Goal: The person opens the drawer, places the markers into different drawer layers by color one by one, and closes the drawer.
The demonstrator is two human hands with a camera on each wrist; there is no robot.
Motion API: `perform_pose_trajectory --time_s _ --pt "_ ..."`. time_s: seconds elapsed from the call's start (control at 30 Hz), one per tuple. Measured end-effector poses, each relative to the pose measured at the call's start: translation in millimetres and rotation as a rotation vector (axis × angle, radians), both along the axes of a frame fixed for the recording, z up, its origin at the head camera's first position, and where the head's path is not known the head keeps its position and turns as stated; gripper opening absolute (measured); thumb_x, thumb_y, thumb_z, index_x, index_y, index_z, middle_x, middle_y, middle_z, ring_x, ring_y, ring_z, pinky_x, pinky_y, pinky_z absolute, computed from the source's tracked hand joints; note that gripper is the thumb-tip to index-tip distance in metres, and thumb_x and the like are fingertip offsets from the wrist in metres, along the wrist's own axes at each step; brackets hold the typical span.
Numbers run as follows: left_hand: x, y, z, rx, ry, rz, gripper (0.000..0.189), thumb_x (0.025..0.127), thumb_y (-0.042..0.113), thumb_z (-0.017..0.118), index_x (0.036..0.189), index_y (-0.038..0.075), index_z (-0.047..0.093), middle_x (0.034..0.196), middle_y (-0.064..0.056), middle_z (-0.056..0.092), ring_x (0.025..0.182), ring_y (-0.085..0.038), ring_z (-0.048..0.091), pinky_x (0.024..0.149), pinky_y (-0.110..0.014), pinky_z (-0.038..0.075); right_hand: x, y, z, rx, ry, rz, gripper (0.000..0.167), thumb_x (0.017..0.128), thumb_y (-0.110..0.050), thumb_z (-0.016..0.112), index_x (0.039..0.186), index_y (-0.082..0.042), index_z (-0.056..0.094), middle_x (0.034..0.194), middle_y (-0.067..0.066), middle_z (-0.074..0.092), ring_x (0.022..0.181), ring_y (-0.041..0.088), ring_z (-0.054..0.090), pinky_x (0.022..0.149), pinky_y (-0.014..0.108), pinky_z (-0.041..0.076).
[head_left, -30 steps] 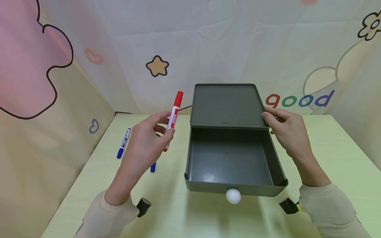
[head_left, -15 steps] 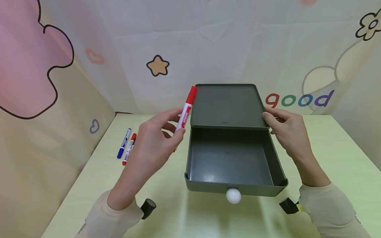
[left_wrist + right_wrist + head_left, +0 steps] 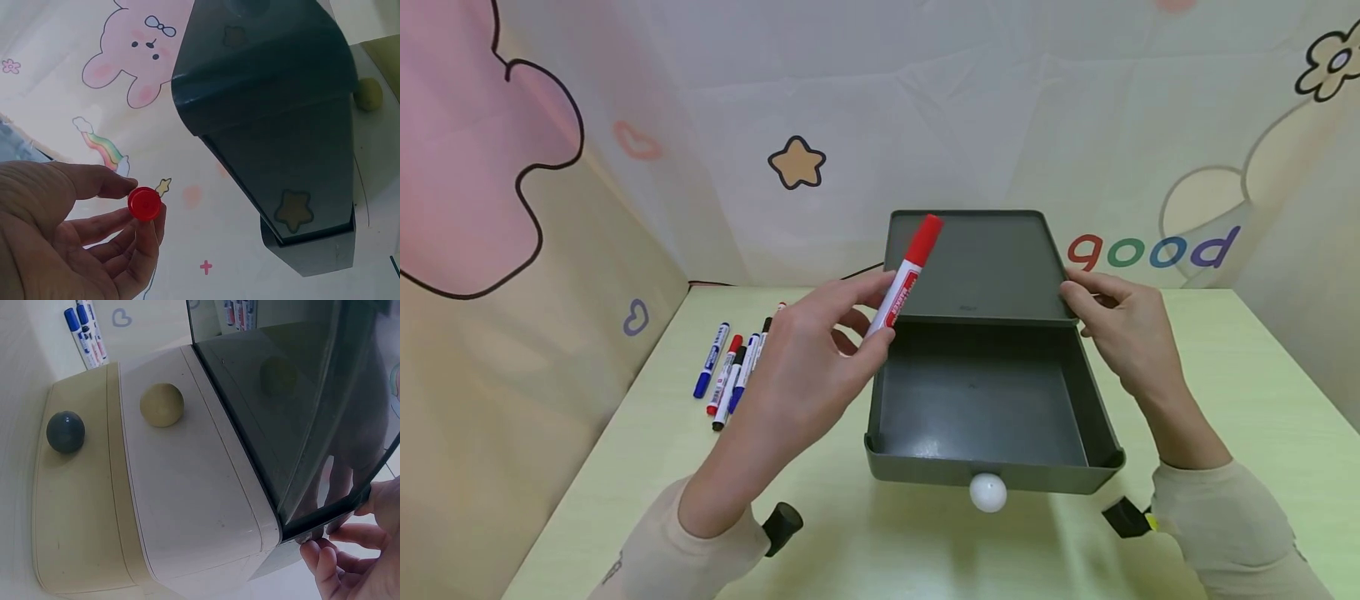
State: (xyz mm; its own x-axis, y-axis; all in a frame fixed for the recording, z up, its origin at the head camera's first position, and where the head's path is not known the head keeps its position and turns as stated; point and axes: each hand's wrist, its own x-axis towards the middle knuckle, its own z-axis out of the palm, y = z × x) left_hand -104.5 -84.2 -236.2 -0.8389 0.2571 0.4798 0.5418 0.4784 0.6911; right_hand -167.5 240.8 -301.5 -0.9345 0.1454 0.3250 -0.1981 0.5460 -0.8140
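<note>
My left hand (image 3: 805, 367) pinches a red-capped marker (image 3: 910, 275) between thumb and fingers, tilted with its cap up, in front of the left edge of a dark grey drawer unit (image 3: 992, 267). Only the round red end of the marker (image 3: 144, 204) faces the left wrist camera. The unit's top drawer (image 3: 955, 468) is pulled out, with a white knob (image 3: 988, 492) on its front; its visible floor is bare. With thumb and fingers, my right hand (image 3: 1127, 333) grips the right edge of the unit's top. Curled fingers of that hand (image 3: 350, 556) show in the right wrist view.
Several markers, among them a blue-capped one (image 3: 711, 360), lie on the pale table (image 3: 820, 542) left of the unit, partly behind my left arm. A white drawer (image 3: 187, 481) and a cream drawer (image 3: 81, 512) sit below the dark one. A printed cloth (image 3: 850, 100) hangs behind.
My left hand has carried the red marker rightward, from left of the unit to in front of its top's left edge. More table markers show behind the arm. My right hand stays put.
</note>
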Motion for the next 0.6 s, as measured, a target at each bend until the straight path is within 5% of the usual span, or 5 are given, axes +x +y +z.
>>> perform_pose_trajectory --time_s 0.6 --pt "2.1 13.3 -0.2 -0.088 0.021 -0.168 0.045 0.091 -0.003 0.071 0.134 0.010 0.069 0.104 0.004 0.068 0.082 -0.006 0.062 0.074 -0.023 0.056 -0.1 0 0.7 0.000 -0.005 0.004 0.042 0.103 -0.031 0.064 0.138 -0.010 0.067 0.099 -0.015 0.065 0.075 0.017 0.058 0.062 0.017 0.050"
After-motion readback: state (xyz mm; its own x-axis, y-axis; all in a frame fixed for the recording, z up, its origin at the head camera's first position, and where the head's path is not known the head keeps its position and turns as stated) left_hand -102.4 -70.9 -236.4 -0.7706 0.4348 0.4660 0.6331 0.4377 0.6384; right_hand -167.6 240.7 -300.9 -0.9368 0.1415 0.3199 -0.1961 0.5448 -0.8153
